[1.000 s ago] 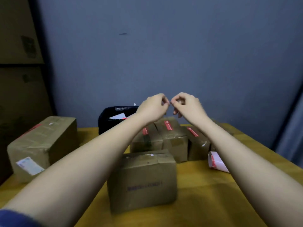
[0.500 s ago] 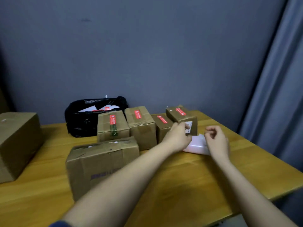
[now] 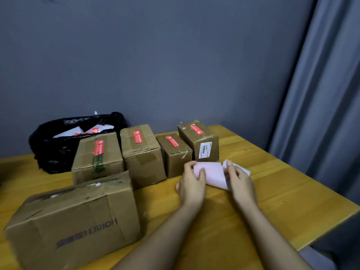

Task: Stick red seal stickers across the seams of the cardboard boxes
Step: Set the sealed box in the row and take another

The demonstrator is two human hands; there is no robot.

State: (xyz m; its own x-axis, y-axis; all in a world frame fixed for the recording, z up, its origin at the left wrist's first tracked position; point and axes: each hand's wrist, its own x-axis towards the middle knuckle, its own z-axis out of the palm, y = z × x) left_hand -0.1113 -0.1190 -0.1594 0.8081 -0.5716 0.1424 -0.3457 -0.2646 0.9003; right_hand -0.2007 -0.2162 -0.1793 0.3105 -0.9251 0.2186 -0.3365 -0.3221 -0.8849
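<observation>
Several small cardboard boxes stand in a row at the back of the wooden table [image 3: 272, 191], each with a red seal sticker on top, such as the sticker [image 3: 98, 147] on the leftmost box [image 3: 97, 156]. A larger box [image 3: 74, 223] lies in front left with no red sticker visible on it. A pale roll of sticker backing paper [image 3: 212, 172] lies on the table before the rightmost small box [image 3: 200, 141]. My left hand [image 3: 191, 182] grips the roll's left side. My right hand [image 3: 239, 180] pinches its loose right end.
A black plastic bag [image 3: 58, 149] holding white and red paper scraps sits at the back left against the grey wall. A grey curtain [image 3: 321, 94] hangs at the right, past the table's right edge.
My hands came down from in front of the wall to the sticker roll on the table and took hold of it. The view swung right, leaving the big left box out of sight.
</observation>
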